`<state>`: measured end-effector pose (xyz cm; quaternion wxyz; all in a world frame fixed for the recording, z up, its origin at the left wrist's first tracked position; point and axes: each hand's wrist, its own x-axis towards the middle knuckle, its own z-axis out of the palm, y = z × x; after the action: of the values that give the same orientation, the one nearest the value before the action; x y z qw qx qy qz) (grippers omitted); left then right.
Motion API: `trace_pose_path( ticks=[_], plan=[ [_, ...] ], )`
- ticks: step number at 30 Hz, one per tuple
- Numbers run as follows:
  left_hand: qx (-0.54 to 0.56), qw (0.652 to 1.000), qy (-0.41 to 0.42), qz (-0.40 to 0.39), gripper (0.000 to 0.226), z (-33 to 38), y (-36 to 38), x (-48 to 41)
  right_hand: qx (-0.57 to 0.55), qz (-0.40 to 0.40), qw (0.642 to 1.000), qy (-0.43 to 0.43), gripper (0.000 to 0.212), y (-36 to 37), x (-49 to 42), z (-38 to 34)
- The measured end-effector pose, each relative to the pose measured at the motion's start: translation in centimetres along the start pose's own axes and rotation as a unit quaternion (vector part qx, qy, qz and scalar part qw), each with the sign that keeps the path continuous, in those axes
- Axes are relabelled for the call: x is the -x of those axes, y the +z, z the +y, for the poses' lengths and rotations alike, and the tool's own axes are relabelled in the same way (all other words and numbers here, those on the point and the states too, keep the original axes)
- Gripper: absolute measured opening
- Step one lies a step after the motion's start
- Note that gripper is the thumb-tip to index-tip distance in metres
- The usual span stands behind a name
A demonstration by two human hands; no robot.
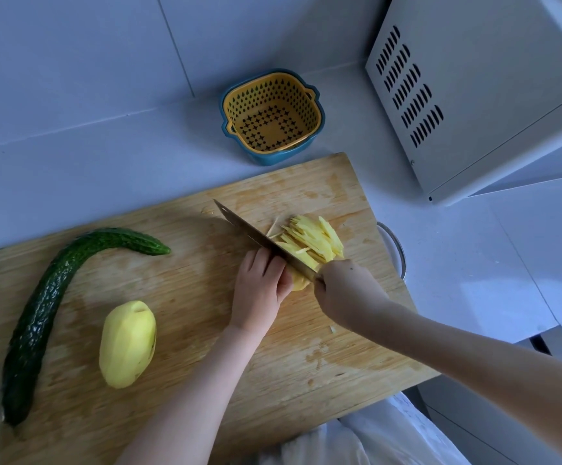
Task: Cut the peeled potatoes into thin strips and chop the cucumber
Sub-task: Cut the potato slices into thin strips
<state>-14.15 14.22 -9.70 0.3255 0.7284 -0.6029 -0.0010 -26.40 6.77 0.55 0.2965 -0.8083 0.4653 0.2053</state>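
Two vegetables lie on the left half of the wooden cutting board (189,297) in my head-camera feed: a long, curved cucumber (54,297) along the left edge and, just beside it but not touching, a whole peeled potato (127,344). Further right, my left hand (261,290) sits with its fingers curled down, pinning the half-cut potato (298,283) to the board. Beyond the board's far edge, a yellow strainer basket (272,115) nested in a blue bowl stands on the pale counter (105,156). The cleaver (252,233) runs diagonally from far left to near right, its blade down against the left fingers and on the potato. On the blade's right side a heap of potato strips (313,238) is fanned out on the wood. My right hand (343,293) is wrapped tightly round the cleaver's handle, which it hides. A white microwave oven (474,95) fills the far right corner.
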Motion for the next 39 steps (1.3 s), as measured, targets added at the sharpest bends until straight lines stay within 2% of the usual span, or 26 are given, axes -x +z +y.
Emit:
trace_pose_path(
  ticks=[33,39],
  plan=[
    [0.031,0.999,-0.018,-0.008,0.02,-0.7,0.3,0.1,-0.012,-0.02,1.0,-0.002,0.027,-0.4,0.8,0.1],
    [0.016,1.0,-0.02,0.002,0.022,-0.6,0.3,0.2,-0.03,-0.019,0.999,0.001,0.032,-0.8,-0.1,-0.1]
  ],
)
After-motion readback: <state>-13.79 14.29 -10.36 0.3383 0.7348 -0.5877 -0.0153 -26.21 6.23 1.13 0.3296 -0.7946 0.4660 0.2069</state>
